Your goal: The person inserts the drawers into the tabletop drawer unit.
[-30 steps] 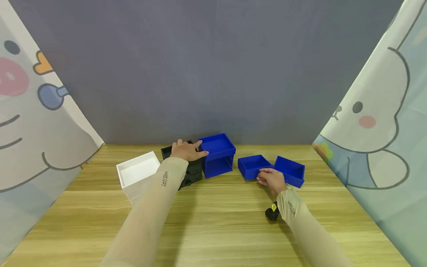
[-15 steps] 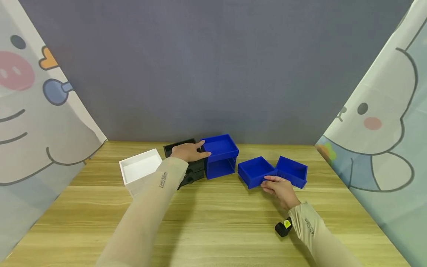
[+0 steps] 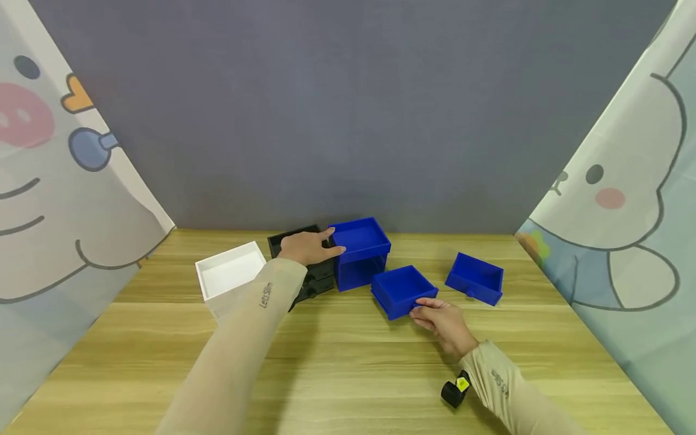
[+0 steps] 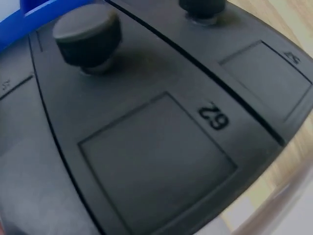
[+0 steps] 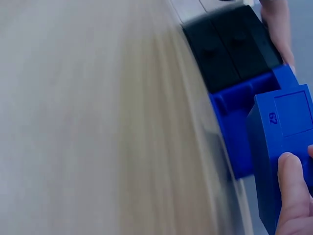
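My right hand [image 3: 447,324] pinches a small blue drawer [image 3: 402,289] by its front, in front of the blue cabinet's lower opening. The right wrist view shows the thumb [image 5: 291,188] on that drawer's front [image 5: 293,117], which is marked 62. My left hand [image 3: 306,246] rests over the black drawer unit [image 3: 318,284], its thumb and forefinger spread to the edge of the blue cabinet [image 3: 360,238]. That cabinet has a tray-like top and an open bay below. Close up in the left wrist view are the black drawer fronts [image 4: 156,161] with round knobs [image 4: 88,36].
To the left stands a white drawer unit [image 3: 231,272], partly behind my left forearm. A second blue drawer [image 3: 475,278] with a knob lies at the right. A black strapped wrist device [image 3: 455,389] hangs by my right sleeve. A grey wall closes off the table's back.
My right hand has carried the blue drawer to the left, away from the other blue drawer and close to the cabinet. The left hand has stayed in place.
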A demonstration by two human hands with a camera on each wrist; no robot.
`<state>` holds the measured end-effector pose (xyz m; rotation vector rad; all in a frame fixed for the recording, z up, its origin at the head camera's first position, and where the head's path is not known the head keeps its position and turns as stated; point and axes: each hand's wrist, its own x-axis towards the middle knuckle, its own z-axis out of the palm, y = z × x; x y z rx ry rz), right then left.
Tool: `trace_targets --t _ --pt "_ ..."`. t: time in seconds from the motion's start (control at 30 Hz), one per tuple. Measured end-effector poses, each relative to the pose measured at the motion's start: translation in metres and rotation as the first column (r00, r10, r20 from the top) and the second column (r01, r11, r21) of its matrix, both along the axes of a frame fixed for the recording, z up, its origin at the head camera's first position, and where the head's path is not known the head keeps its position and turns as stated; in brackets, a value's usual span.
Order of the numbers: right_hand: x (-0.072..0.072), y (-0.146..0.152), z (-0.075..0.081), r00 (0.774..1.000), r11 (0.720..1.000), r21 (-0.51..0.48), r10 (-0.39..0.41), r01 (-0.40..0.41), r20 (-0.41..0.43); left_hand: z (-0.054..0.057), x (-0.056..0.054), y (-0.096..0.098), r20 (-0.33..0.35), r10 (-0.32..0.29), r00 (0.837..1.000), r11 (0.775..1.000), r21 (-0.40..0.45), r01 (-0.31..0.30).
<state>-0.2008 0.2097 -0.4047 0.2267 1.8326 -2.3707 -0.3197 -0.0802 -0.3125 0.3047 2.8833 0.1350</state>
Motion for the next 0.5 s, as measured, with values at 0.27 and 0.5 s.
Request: trace_targets --t 0.27,0.5 --pt "0.0 -0.013 -0.004 0.997 0.997 0.007 0.082 -0.082 0.013 0.0 -0.002 -0.001 -0.007 -0.028 1.0 1.0 0.004 0.028" --pt "-0.003 -0.03 -0.005 0.996 0.995 -0.05 0.09 -0.089 0.023 -0.001 -0.005 -0.001 0.007 -0.008 1.0 1.0 0.007 0.008"
